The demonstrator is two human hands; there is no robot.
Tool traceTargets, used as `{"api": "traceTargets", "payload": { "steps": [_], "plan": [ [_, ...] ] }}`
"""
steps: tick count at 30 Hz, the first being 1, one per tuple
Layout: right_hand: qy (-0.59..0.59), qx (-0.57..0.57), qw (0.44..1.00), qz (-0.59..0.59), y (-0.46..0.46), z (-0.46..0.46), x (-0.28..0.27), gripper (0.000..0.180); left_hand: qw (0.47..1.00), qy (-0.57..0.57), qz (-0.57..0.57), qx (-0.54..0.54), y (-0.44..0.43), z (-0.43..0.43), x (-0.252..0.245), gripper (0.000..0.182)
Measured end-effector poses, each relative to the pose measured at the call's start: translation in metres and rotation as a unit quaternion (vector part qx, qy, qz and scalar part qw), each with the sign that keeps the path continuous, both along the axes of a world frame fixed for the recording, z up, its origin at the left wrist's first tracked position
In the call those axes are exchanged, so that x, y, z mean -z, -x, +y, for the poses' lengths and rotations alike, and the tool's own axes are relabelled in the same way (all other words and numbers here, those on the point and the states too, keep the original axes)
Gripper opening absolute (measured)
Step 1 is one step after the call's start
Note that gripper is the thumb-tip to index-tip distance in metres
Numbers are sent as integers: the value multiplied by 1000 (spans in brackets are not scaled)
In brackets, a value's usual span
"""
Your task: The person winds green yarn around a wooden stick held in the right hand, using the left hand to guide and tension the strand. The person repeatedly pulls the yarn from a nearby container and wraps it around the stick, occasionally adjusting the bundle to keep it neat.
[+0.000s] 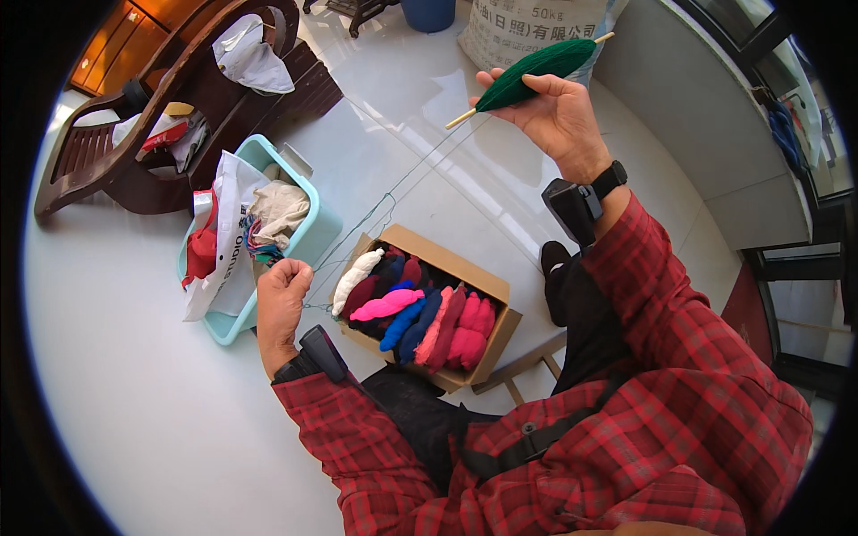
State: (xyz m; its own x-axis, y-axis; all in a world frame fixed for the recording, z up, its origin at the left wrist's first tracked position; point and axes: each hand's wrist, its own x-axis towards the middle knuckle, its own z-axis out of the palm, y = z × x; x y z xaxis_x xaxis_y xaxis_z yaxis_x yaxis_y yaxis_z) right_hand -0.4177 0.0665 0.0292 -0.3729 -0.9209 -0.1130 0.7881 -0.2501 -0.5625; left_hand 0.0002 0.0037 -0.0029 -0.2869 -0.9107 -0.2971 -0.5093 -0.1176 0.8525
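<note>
My right hand (560,117) holds a spindle-shaped winding of dark green yarn (536,75) on a thin wooden stick, tilted up to the right. A thin green strand (389,196) runs from near its lower end down towards my left hand (285,301) and the box. My left hand is closed with thumb against forefinger at the strand; the pinch itself is hard to make out. Between my hands and nearer my body, a cardboard box (439,231) holds several twisted skeins of yarn, among them a white skein (356,281), a pink skein (387,305) and a blue skein (402,324).
Left of the box stands a light blue plastic bin (322,224) with cloths, bags and tangled yarn. A dark wooden chair (161,87) with cloths lies beyond it. A woven sack (496,33) and a blue bucket (429,15) stand at the back. A wooden stool (516,365) is partly visible by my legs.
</note>
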Motion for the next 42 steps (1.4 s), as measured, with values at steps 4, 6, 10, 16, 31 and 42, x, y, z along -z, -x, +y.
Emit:
{"api": "traceTargets", "payload": {
  "steps": [4, 6, 10, 16, 31, 42],
  "plan": [
    [46, -72, 996, 1, -2, -1, 3, 28, 999, -5, -42, -13, 12, -1, 4, 12],
    [38, -88, 993, 70, 3, 0, 4, 30, 999, -3, 19, -35, 13, 0, -2, 13],
    [-13, -24, 974, 225, 13, 3, 2, 33, 992, -18, 81, -93, 5, 1, -13, 23],
    [-22, 20, 956, 292, 33, 9, -8, 21, 977, 103, -52, -180, -33, -18, 12, 43],
    [48, -135, 960, 241, -22, 14, -27, 20, 942, 250, -220, 49, 36, -4, 24, 47],
    [34, -157, 976, 146, -67, 24, -36, 24, 909, -174, 315, 211, 152, 64, -9, 35]
  ]
}}
